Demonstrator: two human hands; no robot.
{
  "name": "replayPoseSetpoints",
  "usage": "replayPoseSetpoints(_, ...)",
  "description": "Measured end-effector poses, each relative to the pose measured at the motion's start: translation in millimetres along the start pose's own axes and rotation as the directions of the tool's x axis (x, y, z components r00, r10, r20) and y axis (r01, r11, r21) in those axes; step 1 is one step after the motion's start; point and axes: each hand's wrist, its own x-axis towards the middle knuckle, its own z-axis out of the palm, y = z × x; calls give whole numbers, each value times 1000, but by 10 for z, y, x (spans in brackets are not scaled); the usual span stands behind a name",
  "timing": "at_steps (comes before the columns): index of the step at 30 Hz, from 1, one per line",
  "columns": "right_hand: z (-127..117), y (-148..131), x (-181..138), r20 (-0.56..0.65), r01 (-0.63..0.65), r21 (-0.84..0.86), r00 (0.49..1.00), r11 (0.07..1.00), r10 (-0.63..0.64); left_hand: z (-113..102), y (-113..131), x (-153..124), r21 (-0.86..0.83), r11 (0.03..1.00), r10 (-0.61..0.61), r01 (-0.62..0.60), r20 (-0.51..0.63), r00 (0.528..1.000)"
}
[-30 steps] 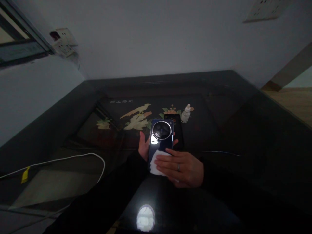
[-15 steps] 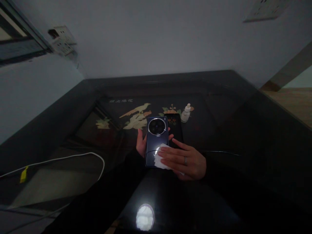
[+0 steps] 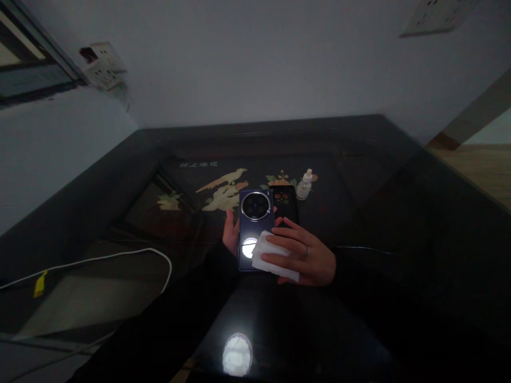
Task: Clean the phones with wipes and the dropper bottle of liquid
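Observation:
A dark blue smartphone (image 3: 251,229) with a big round camera ring is held back side up in my left hand (image 3: 230,234). The thumb lies along its left edge, and fingertips show past its right edge. My right hand (image 3: 307,258) pinches a folded white tissue (image 3: 265,252), pressed against the lower right of the phone's back. A ring is on one finger of that hand. Behind the held phone, a black phone (image 3: 286,205) lies on the dark glossy table (image 3: 343,298), partly covered by my hands. Beside it stands a small clear dropper bottle (image 3: 304,186) with a white top.
A white cable (image 3: 99,258) with a yellow tag (image 3: 39,284) runs across the table's left side. Wall sockets (image 3: 104,66) are at the upper left, another socket (image 3: 433,16) at the upper right. A bird-and-flower print (image 3: 223,194) decorates the tabletop.
My right hand has shifted slightly and turned, so more of the tissue shows, spread flatter over the phone's lower right. The phone and my left hand have barely moved.

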Motion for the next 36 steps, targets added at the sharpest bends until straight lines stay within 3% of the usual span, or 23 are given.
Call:
replayPoseSetpoints(4, 26, 12, -27, -26, -38, 31, 999, 999, 39, 6, 4, 11, -27, 998, -48, 49, 37, 998)
replayPoseSetpoints(11, 92, 21, -47, -98, -175, 242, 974, 954, 203, -8, -8, 73, -52, 997, 65, -63, 41, 997)
replayPoseSetpoints(19, 120, -5, -51, -63, -141, 295, 984, 945, 167, -98, -15, 112, -37, 999, 23, -20, 67, 997)
replayPoseSetpoints(22, 98, 4, -40, -47, -116, 263, 990, 958, 132, -104, -25, 124, -40, 999, 13, -10, 72, 997)
replayPoseSetpoints(31, -3, -98, 66, 91, 117, 19, 989, 993, -118, -70, 8, 39, -51, 998, 30, -26, 63, 998)
replayPoseSetpoints(36, -12, 5, 27, 77, 62, -73, 995, 995, -56, -26, -1, 11, -42, 999, -13, 15, 45, 999)
